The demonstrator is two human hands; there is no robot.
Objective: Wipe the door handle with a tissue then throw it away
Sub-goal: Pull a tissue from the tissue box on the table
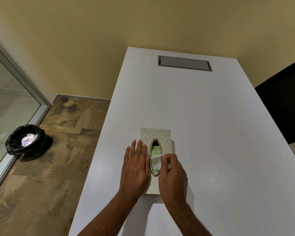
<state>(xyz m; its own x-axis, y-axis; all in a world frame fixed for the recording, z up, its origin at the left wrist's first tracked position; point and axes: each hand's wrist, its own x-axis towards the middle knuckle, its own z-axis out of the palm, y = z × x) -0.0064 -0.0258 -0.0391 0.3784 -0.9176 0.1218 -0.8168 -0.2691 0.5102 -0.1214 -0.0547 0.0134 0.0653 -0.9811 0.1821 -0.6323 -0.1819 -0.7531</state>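
Note:
A pale patterned tissue box (pixel 156 133) with a gold-rimmed oval slot lies on the white table (pixel 211 133). My left hand (pixel 134 166) rests flat on the box's left side, fingers spread. My right hand (pixel 172 174) pinches a white tissue (pixel 156 161) at the slot; the tissue is partly out of the box. A black-lined bin (pixel 25 139) with crumpled white tissue inside stands on the floor at the left. No door handle is in view.
A grey cable hatch (pixel 184 63) is set into the far end of the table. A glass partition with a metal frame (pixel 15 72) runs along the left. A black panel (pixel 284 106) stands at the right. Patterned brown carpet (pixel 58 150) lies between table and bin.

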